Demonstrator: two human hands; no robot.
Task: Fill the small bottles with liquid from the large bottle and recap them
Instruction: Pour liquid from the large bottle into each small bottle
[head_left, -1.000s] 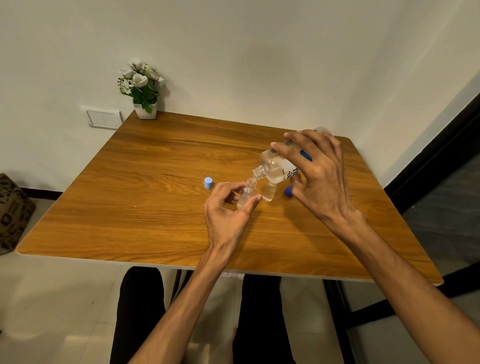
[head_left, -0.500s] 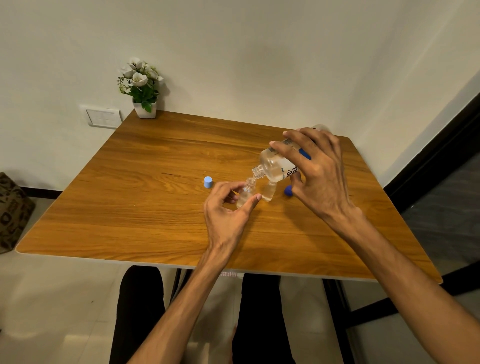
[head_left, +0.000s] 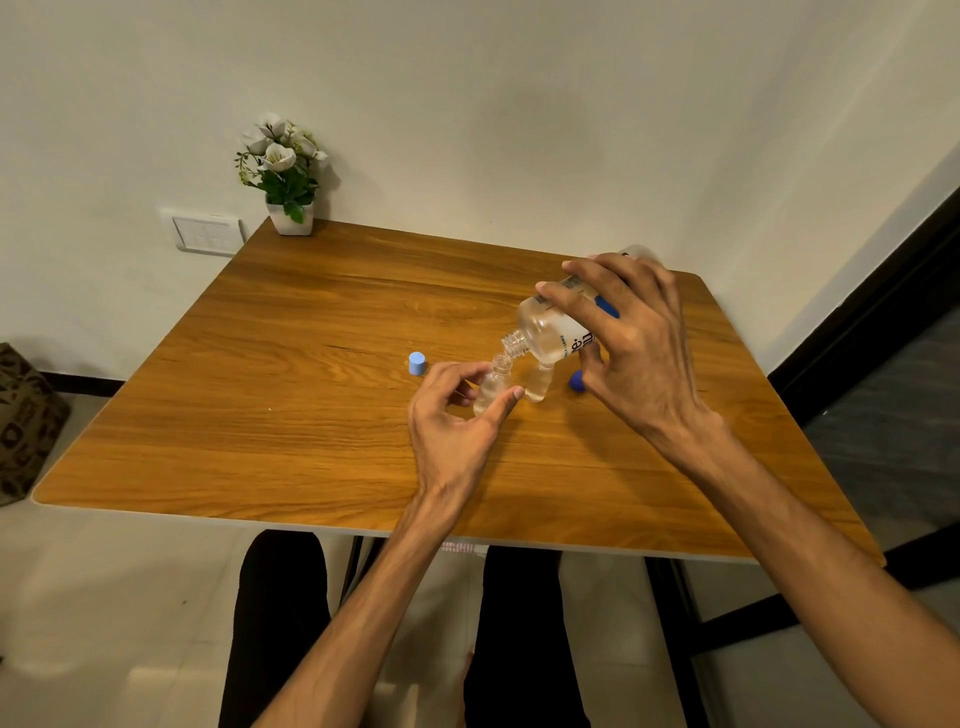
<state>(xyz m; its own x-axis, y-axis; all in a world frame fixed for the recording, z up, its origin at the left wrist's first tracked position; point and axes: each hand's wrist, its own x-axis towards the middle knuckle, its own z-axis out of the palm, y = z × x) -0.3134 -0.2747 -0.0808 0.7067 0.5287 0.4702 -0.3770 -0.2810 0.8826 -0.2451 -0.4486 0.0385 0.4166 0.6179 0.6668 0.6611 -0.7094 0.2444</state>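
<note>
My right hand (head_left: 636, 353) grips the large clear bottle (head_left: 550, 330), tilted so its open neck points down-left over a small clear bottle (head_left: 491, 387). My left hand (head_left: 457, 415) holds that small bottle upright on the wooden table (head_left: 311, 415), thumb and fingers round it. A second small clear bottle (head_left: 537, 384) stands uncapped just to its right, below the large bottle. A light blue cap (head_left: 417, 362) lies to the left of my left hand. A dark blue cap (head_left: 576, 381) lies partly hidden behind my right hand.
A small white pot of white flowers (head_left: 288, 182) stands at the table's far left corner against the wall. A wall switch plate (head_left: 205, 234) is left of it. A patterned bag (head_left: 23, 421) sits on the floor at left. My legs show under the near edge.
The large bottle has tipped a little further toward the small bottle's mouth. Both hands stay almost where they were.
</note>
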